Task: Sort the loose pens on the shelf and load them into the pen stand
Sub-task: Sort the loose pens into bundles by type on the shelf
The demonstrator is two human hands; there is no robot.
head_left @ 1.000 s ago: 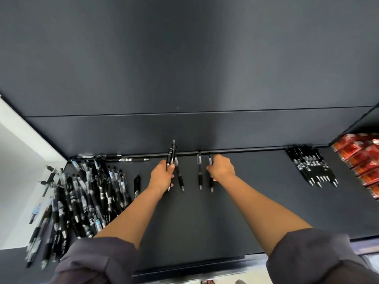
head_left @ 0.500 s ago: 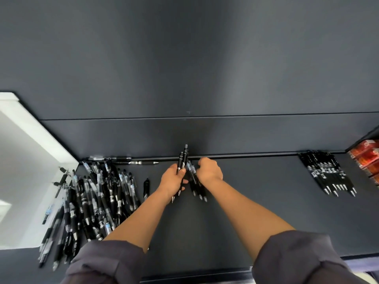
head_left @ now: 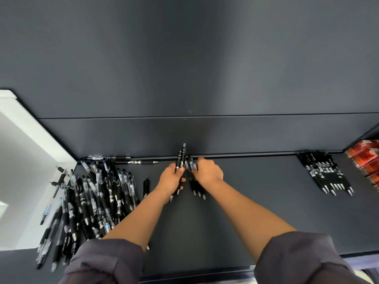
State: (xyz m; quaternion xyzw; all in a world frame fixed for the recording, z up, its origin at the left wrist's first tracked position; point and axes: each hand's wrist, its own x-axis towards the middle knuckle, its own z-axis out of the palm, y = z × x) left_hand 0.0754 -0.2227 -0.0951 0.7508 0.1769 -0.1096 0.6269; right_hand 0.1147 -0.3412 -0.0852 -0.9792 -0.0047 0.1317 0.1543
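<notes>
My left hand [head_left: 172,179] is closed around two black pens [head_left: 181,160] that stick up past my thumb toward the shelf's back wall. Right beside it, my right hand [head_left: 208,171] presses down on three black pens [head_left: 198,189] lying side by side on the dark shelf [head_left: 256,201], tips pointing at me. A big loose heap of black and clear pens [head_left: 88,201] lies at the left. One short black pen [head_left: 146,184] lies alone between the heap and my left hand. No pen stand is visible.
A neat row of black pens [head_left: 324,175] lies at the right. Red packets [head_left: 367,158] sit at the far right edge. Two pens [head_left: 131,160] rest along the back ledge. A white wall [head_left: 24,171] borders the shelf on the left.
My right hand slid left, gathering the separate pens into a group next to my left hand. The left hand kept its two pens. The camera view shifted slightly.
</notes>
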